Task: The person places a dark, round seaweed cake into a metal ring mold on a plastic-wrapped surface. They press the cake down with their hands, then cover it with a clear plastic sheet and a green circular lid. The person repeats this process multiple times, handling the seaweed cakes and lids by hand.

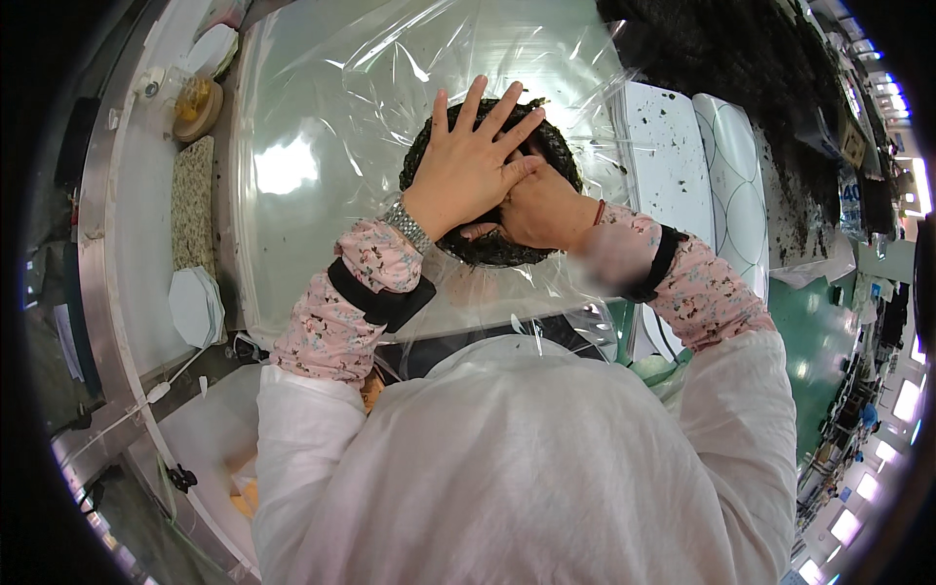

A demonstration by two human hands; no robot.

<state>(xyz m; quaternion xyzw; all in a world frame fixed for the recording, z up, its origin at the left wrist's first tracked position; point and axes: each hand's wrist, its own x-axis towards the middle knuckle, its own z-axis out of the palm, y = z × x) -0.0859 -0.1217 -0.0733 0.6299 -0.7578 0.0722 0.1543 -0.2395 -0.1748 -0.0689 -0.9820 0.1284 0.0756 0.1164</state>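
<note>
A round, dark cake of what looks like dried seaweed (567, 150) lies on crinkled clear plastic film (395, 80) before me. My left hand (468, 161) rests palm down over it, its fingers spread and pointing to the far side. Partly beneath the left hand, my right hand (545, 201) leans on the same cake from the right, thumb stretched to the left. The left hand covers most of the right fingers, so their shape is hidden. The two hands hide the middle of the cake; its dark rim shows around them.
A large heap of loose dark seaweed (731, 51) fills the far right. White sheets (665, 153) with dark crumbs and a panel with circle outlines (731, 175) lie right of the film. Along the left ledge are a glass jar (191, 99), a speckled stone slab (193, 201) and octagonal white pieces (196, 307).
</note>
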